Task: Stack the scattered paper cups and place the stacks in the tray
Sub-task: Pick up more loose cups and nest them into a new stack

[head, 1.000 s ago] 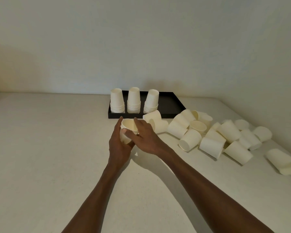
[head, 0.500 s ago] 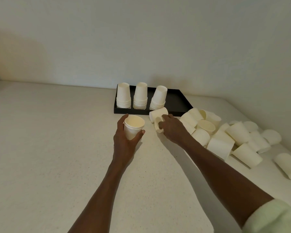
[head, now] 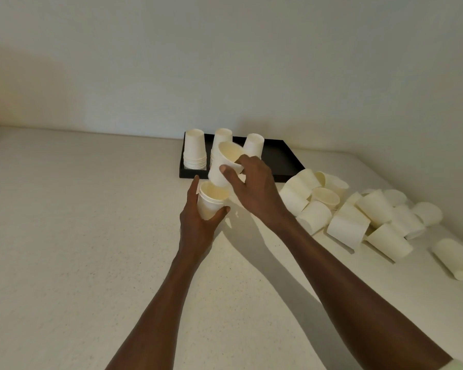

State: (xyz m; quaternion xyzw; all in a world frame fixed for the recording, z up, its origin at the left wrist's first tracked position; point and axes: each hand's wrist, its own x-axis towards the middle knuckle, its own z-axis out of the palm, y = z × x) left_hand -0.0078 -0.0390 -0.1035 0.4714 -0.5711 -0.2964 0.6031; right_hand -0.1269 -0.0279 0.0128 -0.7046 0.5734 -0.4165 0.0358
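My left hand (head: 197,222) grips a short stack of cream paper cups (head: 210,200), mouth up, in front of the black tray (head: 281,158). My right hand (head: 254,188) holds a single paper cup (head: 225,164) tilted just above that stack, its base right at the stack's mouth. Three upside-down stacks stand in the tray: a left stack (head: 195,149), a middle stack (head: 222,134) partly hidden by the held cup, and a right stack (head: 254,145). Several loose cups (head: 345,225) lie scattered to the right.
The pale table (head: 78,236) meets a plain wall at the back and on the right. One loose cup (head: 456,259) lies apart near the right edge. The tray's right half holds no cups.
My right hand picked up a cup from the pile by the tray and brought it left, over the stack in my left hand. The left hand stayed in much the same place.
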